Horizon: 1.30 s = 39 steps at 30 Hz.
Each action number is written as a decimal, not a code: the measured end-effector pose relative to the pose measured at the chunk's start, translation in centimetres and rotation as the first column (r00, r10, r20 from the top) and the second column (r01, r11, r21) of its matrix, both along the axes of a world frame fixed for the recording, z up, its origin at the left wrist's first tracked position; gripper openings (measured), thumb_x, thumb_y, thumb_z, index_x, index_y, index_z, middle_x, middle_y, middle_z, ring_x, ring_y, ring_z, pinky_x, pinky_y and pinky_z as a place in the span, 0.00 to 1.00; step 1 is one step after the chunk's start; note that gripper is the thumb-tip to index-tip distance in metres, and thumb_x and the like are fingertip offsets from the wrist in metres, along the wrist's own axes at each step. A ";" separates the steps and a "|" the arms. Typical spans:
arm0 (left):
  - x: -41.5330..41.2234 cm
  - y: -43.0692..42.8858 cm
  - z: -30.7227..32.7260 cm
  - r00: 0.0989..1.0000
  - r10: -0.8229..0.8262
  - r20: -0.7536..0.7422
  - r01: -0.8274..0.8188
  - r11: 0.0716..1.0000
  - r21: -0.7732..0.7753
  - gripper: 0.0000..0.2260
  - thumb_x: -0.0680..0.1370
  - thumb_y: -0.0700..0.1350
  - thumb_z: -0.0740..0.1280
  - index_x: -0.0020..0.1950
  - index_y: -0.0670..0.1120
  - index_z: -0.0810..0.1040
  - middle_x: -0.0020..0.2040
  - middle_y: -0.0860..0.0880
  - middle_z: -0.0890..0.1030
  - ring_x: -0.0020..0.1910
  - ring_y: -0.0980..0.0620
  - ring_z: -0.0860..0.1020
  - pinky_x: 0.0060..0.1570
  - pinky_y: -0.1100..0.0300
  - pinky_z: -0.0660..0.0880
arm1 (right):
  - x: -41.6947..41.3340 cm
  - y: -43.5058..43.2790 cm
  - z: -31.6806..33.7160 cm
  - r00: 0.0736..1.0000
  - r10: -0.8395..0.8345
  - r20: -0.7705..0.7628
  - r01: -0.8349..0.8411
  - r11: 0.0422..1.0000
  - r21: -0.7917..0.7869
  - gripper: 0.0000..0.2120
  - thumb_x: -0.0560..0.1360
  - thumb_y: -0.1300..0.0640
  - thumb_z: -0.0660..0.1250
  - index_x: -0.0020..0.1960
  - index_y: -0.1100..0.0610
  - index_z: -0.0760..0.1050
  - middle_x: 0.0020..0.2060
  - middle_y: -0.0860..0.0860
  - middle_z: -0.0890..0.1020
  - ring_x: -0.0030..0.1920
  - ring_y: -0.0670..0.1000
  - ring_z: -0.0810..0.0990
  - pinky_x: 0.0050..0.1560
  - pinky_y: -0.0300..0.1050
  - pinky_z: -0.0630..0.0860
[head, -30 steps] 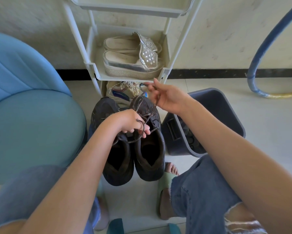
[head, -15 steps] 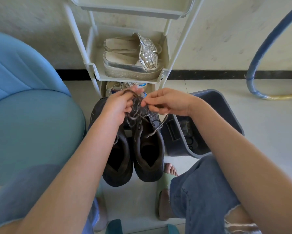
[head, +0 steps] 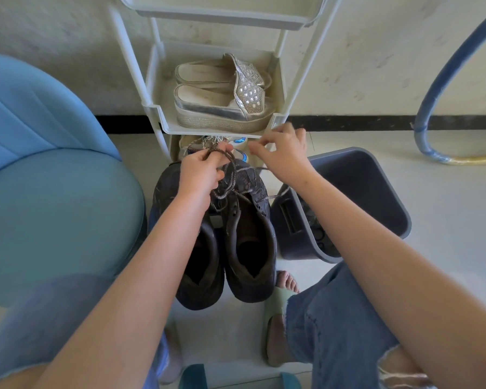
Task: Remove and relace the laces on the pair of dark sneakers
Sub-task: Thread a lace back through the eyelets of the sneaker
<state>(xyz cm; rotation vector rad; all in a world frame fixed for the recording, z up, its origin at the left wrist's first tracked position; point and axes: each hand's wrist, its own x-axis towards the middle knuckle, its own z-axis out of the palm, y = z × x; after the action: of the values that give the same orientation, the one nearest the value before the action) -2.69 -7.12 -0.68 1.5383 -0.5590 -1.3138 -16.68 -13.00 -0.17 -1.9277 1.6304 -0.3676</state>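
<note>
My left hand [head: 199, 171] grips a bunch of grey lace [head: 227, 155] in curled fingers, held over the toe of 1 of the 2 dark sneakers [head: 250, 234]. My right hand [head: 285, 153] pinches a strand of that lace between thumb and forefinger, stretched out sideways. The 2 sneakers stand side by side on the floor between my knees, touching. Just right of them sits a grey bin [head: 376, 192]. Behind them a white rack [head: 154, 110] holds silver sandals [head: 222, 108].
</note>
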 end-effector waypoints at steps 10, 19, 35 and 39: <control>-0.3 0.2 0.0 0.880 -0.333 0.338 0.338 0.940 0.047 0.08 0.79 0.51 0.64 0.52 0.49 0.79 0.30 0.50 0.70 0.21 0.59 0.66 0.25 0.66 0.63 | 0.6 0.6 -0.4 0.674 -0.466 0.573 -0.142 0.680 0.719 0.06 0.78 0.54 0.66 0.48 0.57 0.78 0.38 0.51 0.83 0.44 0.51 0.81 0.60 0.51 0.76; 0.1 0.5 -0.5 0.681 -0.302 0.667 0.382 0.924 0.028 0.08 0.78 0.48 0.66 0.51 0.47 0.83 0.28 0.54 0.73 0.29 0.52 0.71 0.35 0.59 0.67 | 2.2 1.3 -0.7 0.616 -0.589 0.523 0.122 0.728 0.675 0.07 0.78 0.60 0.64 0.46 0.61 0.79 0.33 0.52 0.82 0.31 0.52 0.82 0.41 0.50 0.82; 0.2 1.0 1.9 0.878 -0.469 -0.089 0.478 0.865 0.153 0.11 0.82 0.48 0.59 0.53 0.43 0.78 0.28 0.48 0.81 0.16 0.60 0.59 0.15 0.70 0.55 | 0.9 0.6 0.4 0.686 -0.441 0.579 -0.139 0.702 0.698 0.32 0.79 0.35 0.49 0.58 0.63 0.73 0.39 0.56 0.82 0.37 0.52 0.83 0.41 0.47 0.80; -0.2 0.6 1.6 0.860 -0.130 -0.494 0.242 0.955 0.169 0.07 0.82 0.47 0.59 0.54 0.47 0.75 0.31 0.48 0.82 0.14 0.60 0.58 0.14 0.71 0.60 | 1.3 1.2 0.1 0.680 -0.315 0.662 -0.468 0.508 0.723 0.20 0.81 0.40 0.51 0.45 0.55 0.70 0.20 0.46 0.69 0.35 0.48 0.81 0.60 0.53 0.73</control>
<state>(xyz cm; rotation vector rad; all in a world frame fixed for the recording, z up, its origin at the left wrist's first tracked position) -2.89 -6.52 0.90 1.2821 -0.2483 -1.8917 -15.39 -11.77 -0.10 -0.8284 0.8250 -0.1635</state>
